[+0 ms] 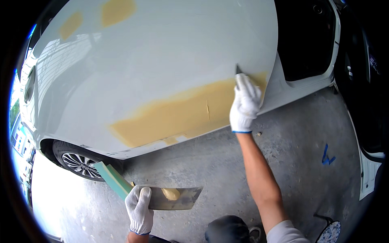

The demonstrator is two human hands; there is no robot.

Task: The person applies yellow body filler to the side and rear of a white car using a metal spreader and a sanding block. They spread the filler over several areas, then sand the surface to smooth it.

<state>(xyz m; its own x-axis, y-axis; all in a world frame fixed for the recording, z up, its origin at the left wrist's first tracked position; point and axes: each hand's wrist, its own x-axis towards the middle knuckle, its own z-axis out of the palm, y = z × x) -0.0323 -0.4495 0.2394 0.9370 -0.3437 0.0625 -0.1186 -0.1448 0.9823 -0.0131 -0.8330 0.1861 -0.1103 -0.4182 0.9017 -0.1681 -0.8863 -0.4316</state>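
My right hand (246, 97) was at the right end of a putty patch (170, 113) low on the car panel (162, 60), a scraper (238, 69) reaching out ahead of it. Two more patches (118, 11) lay at the panel's upper left. Nearer to me, my left hand (139, 210) held a plate (184, 204) stretching rightward, a putty lump (171, 194) on it, and a strip (113, 182) slanting forward and left across my view of the wheel (81, 164). I had the doorway (308, 40) beyond the panel's right edge, tape (327, 155) on the floor (300, 125) at right.
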